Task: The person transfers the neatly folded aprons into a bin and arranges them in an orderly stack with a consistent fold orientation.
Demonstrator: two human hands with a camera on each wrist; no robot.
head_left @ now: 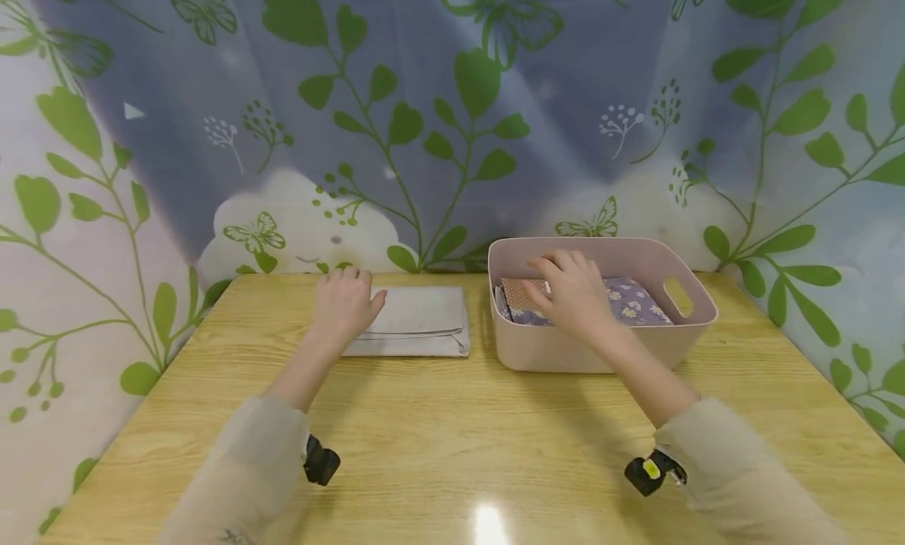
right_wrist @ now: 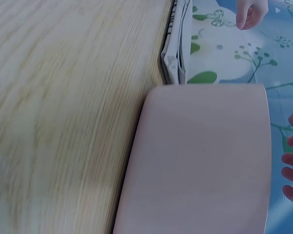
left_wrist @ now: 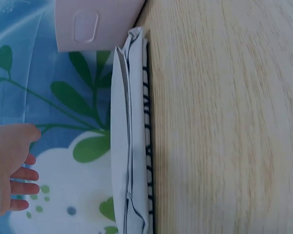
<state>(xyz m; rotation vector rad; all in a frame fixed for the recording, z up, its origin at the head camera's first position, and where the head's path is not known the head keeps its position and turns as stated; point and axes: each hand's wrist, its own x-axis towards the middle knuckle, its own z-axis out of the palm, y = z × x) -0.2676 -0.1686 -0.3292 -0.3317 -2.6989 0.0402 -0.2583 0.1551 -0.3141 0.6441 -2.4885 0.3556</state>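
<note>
A folded light-grey cloth [head_left: 417, 313] lies flat on the table; the left wrist view shows its layered edge [left_wrist: 132, 131] with a dark-patterned layer underneath. Above its left part hovers my left hand [head_left: 346, 303], fingers loosely bent, holding nothing. To the right stands a pink plastic basket [head_left: 566, 350] with folded fabrics inside: a purple floral one [head_left: 632, 300] and a brown dotted one [head_left: 522, 292]. Over the basket's front left is my right hand [head_left: 576, 294], fingers loosely spread and apart from the fabrics. In the right wrist view the basket's side [right_wrist: 200, 161] hides its contents.
The wooden table [head_left: 438, 443] runs up to a hanging curtain [head_left: 396, 137] with leaves and butterflies. An oval handle hole [head_left: 679, 296] opens in the basket's right side. Black wrist cameras hang at the left cuff [head_left: 321, 460] and the right cuff [head_left: 654, 473].
</note>
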